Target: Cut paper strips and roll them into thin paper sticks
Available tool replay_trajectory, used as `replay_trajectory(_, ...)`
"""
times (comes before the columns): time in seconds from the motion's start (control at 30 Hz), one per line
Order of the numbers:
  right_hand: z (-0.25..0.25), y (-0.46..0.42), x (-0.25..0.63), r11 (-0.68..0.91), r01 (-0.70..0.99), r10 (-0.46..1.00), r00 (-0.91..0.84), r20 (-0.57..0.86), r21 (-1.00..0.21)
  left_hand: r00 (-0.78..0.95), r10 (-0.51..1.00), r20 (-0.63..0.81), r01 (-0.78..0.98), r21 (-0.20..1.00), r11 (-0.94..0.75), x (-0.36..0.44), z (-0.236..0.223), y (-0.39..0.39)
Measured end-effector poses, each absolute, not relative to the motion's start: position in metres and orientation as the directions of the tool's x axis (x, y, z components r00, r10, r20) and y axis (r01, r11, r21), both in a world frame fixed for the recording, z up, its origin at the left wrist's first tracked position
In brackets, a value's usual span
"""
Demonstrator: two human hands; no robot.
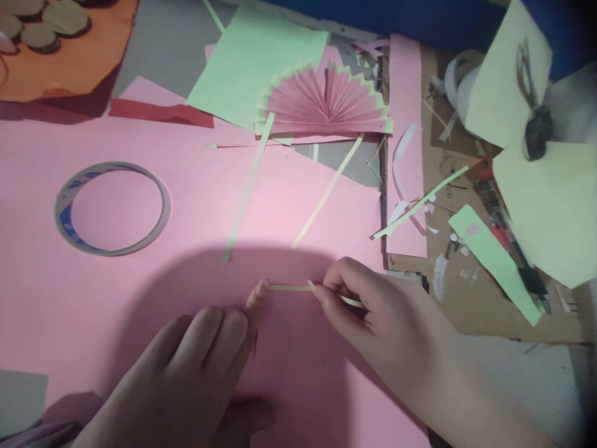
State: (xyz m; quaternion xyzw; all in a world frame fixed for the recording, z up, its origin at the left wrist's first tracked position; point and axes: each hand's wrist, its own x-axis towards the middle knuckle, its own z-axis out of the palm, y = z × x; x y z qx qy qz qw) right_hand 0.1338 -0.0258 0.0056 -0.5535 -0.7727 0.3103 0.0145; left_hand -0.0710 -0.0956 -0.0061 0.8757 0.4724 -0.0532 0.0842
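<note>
A thin strip (289, 288) runs crosswise between the two hands, over the pink paper (196, 193). The right hand (392, 323) pinches it between thumb and forefinger, the end poking out behind. The left hand (198, 358), fingers curled, has a fingertip at the other end; whether it pinches, I cannot tell. Beyond lie a green strip (247, 193), a yellow strip (326, 195) and a fan (321, 102); leftward, a tape roll (165, 208).

Hands (385, 326) at thin strip (289, 288), right one pinching; pink sheet (200, 193) below, pleated fan (303, 106) beyond
</note>
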Motion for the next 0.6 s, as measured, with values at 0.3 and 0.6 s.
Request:
replay_trajectory(0.3,0.0059,-0.0262,0.1349,0.194,0.847,0.861,-0.389,-0.328,-0.495,0.533,0.831,-0.162,0.846,0.097,-0.524,-0.0713,-0.0059,-0.0947)
replay_trajectory(0.6,0.0056,-0.0258,0.1349,0.173,0.850,0.857,-0.379,-0.349,-0.497,0.517,0.842,-0.153,0.856,0.112,-0.505,-0.0720,-0.0087,-0.0970)
